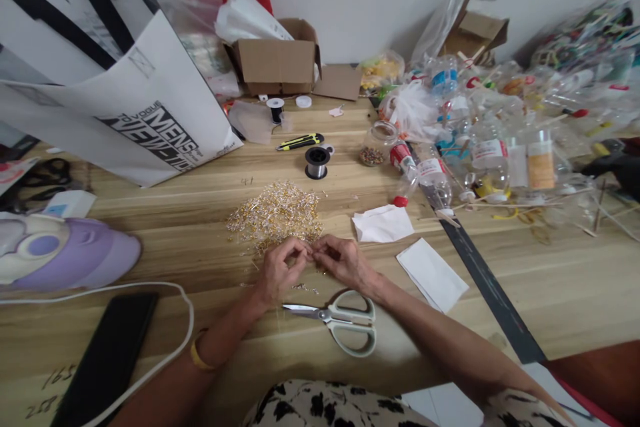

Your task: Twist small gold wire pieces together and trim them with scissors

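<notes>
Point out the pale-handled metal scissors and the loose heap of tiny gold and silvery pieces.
Pale-handled metal scissors (324,315): head view, on the pivot.
Loose heap of tiny gold and silvery pieces (277,215): head view, on its middle.

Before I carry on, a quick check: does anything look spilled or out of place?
Two things, perhaps. The gold and silver bits lie loose directly on the table, strays near the left hand, so they look spilled. Bottles at right lie jumbled, some on their sides, which looks untidy.
</notes>
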`<state>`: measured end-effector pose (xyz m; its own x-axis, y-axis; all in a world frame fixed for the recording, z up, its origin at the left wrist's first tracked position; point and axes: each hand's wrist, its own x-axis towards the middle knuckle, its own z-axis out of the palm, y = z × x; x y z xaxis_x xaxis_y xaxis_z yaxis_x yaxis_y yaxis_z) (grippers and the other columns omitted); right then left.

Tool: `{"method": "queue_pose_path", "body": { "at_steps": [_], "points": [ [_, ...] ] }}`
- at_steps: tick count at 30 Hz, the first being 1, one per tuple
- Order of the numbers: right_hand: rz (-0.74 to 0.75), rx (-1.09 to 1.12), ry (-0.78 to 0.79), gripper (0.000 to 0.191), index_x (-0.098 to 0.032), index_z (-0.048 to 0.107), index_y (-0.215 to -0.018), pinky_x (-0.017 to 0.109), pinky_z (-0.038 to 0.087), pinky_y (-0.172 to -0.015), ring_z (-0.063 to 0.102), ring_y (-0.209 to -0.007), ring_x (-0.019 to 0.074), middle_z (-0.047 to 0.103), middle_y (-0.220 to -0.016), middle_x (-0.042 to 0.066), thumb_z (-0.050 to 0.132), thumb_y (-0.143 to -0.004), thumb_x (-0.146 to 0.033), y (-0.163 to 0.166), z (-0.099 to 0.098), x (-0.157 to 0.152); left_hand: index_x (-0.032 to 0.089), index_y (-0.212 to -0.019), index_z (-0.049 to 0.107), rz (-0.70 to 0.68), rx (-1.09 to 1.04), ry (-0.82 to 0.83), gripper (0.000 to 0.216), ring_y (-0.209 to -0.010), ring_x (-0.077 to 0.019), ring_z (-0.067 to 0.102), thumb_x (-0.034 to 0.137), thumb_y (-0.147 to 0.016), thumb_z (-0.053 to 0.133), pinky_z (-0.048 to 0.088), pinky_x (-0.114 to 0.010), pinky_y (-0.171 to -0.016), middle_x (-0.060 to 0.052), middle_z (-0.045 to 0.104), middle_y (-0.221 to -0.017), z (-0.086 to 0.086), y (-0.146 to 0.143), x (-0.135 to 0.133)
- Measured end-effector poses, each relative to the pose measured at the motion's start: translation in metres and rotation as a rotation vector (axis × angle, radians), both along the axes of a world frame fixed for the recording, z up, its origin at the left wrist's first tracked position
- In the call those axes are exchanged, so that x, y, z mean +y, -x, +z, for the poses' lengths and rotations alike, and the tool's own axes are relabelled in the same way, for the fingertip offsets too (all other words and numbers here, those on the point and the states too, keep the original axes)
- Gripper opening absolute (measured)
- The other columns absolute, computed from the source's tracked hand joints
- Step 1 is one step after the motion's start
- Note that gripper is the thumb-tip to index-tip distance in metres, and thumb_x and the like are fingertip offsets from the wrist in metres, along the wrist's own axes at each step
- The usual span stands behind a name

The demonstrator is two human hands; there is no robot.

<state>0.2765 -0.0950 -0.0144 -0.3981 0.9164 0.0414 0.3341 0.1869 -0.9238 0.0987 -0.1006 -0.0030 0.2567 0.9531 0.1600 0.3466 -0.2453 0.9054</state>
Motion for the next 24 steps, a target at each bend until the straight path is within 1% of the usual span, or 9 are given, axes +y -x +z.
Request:
{"method": "queue_pose_path", "body": {
  "at_steps": [3, 7, 11, 17, 21, 24],
  "points": [
    [0.001, -0.002, -0.015, 0.016, -0.013, 0.063, -0.085, 0.018, 0.037, -0.052, 0.049, -0.056, 0.0087, 0.061, -0.067, 0.0, 0.054, -0.087, -0.026, -0.0018, 0.0038, 0.001, 0.017, -0.074, 0.057, -0.01, -0.053, 0.061, 0.01, -0.074, -0.0163, 0.065, 0.022, -0.082, 0.053, 0.051, -0.027, -0.07, -0.004, 0.067, -0.078, -0.0051, 0.0016, 0.0018],
    [0.0, -0.019, -0.015, 0.017, -0.013, 0.061, -0.082, 0.018, 0.035, -0.051, 0.046, -0.055, 0.0082, 0.059, -0.067, -0.001, 0.051, -0.088, -0.025, -0.0034, 0.0055, 0.0019, 0.017, -0.075, 0.057, -0.001, -0.088, 0.144, 0.012, -0.068, -0.0153, 0.065, 0.025, -0.084, 0.054, 0.05, -0.025, -0.065, -0.002, 0.066, -0.07, -0.0108, 0.0023, 0.0039],
    [-0.001, -0.028, -0.018, 0.017, -0.014, 0.059, -0.083, 0.018, 0.035, -0.052, 0.045, -0.056, 0.0083, 0.058, -0.069, 0.0, 0.049, -0.089, -0.026, -0.0035, 0.0033, 0.0024, 0.017, -0.075, 0.055, 0.0, -0.144, 0.227, 0.014, -0.066, -0.0155, 0.066, 0.029, -0.083, 0.056, 0.051, -0.024, -0.062, -0.001, 0.065, -0.067, -0.0095, 0.0011, 0.0049],
    [0.008, -0.012, -0.009, 0.018, -0.014, 0.057, -0.084, 0.018, 0.034, -0.051, 0.044, -0.055, 0.0081, 0.055, -0.066, -0.002, 0.048, -0.09, -0.028, -0.0034, 0.0008, 0.0027, 0.017, -0.076, 0.055, -0.021, -0.236, 0.304, 0.015, -0.064, -0.0161, 0.067, 0.03, -0.082, 0.058, 0.054, -0.027, -0.063, -0.001, 0.066, -0.067, -0.0076, 0.0001, 0.0055],
    [0.013, -0.01, 0.018, 0.019, -0.014, 0.057, -0.084, 0.018, 0.032, -0.049, 0.042, -0.053, 0.0078, 0.053, -0.064, -0.002, 0.049, -0.09, -0.031, -0.004, 0.0007, 0.003, 0.017, -0.075, 0.055, -0.035, -0.272, 0.34, 0.017, -0.064, -0.0162, 0.067, 0.032, -0.081, 0.06, 0.055, -0.028, -0.063, -0.001, 0.067, -0.067, -0.0095, 0.0, 0.0061],
    [0.009, -0.007, 0.016, 0.019, -0.014, 0.057, -0.084, 0.018, 0.032, -0.049, 0.041, -0.053, 0.0076, 0.054, -0.065, -0.002, 0.05, -0.09, -0.03, -0.0041, 0.0003, 0.0033, 0.017, -0.075, 0.056, -0.029, -0.251, 0.335, 0.016, -0.064, -0.0156, 0.066, 0.031, -0.08, 0.06, 0.053, -0.026, -0.063, -0.001, 0.066, -0.067, -0.0103, 0.0001, 0.0069]
  ]
}}
